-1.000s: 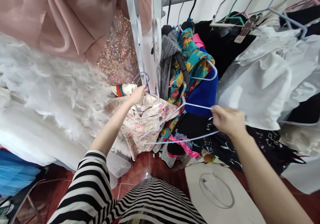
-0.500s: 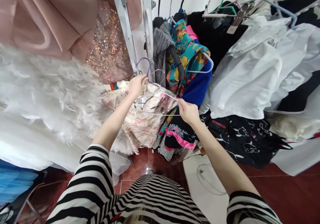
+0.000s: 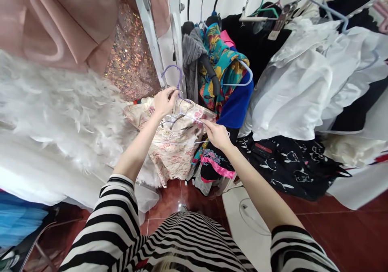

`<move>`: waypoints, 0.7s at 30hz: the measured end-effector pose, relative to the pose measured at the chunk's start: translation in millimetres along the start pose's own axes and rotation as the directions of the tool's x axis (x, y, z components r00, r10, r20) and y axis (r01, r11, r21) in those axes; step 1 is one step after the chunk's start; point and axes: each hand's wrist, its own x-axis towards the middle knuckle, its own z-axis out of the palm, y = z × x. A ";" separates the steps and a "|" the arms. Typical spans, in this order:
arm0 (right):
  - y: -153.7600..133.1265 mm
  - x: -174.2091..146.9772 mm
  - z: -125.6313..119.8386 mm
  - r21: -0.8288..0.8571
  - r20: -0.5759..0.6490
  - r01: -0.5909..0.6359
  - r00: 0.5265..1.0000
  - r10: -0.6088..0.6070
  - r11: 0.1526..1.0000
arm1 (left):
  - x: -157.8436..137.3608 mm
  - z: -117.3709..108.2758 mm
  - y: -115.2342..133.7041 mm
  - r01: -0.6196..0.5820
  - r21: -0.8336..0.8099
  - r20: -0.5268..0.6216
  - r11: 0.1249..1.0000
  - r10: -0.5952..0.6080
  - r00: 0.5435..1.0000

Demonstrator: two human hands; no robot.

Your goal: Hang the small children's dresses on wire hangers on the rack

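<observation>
My left hand [image 3: 165,102] is closed around the neck of a purple hanger [image 3: 180,77], whose hook points up above my fingers. A cream floral garment [image 3: 171,161] with pink flowers hangs below that hand. My right hand [image 3: 217,135] pinches the right arm of a thin pale hanger [image 3: 191,118]. This second hanger carries no clothing and lies in front of the garment's neckline. Its lower bar runs across the floral cloth. The fingertips of my left hand are partly hidden behind its knuckles.
White metal rack posts [image 3: 176,33] stand just beyond my hands. A white feathered garment [image 3: 57,114] hangs left. Right hang a teal floral garment [image 3: 216,41], white clothes [image 3: 298,90] and a black printed garment [image 3: 291,163]. A white board-like object [image 3: 242,219] lies low on the red tiled floor [image 3: 348,235].
My right hand has moved left with the pale hanger, bringing it further across the floral garment and nearer my left hand. My left hand stays at the purple hanger. The view has shifted slightly.
</observation>
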 end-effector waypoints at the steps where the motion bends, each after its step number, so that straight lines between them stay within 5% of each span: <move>1: -0.8 -0.2 1.2 0.010 -0.016 0.009 1.000 -0.009 1.000 | -1.9 0.8 0.3 -0.016 0.004 -0.011 1.000 0.016 1.000; 10: -4.6 -6.4 -1.3 0.016 -0.171 0.024 0.985 -0.021 1.000 | 3.0 4.6 21.0 -0.180 0.039 -0.129 0.983 0.184 0.974; 21: -14.9 -6.9 -9.8 -0.033 -0.117 -0.047 0.992 0.043 0.998 | 21.6 -5.4 16.2 -0.159 -0.076 -0.176 0.984 0.144 0.974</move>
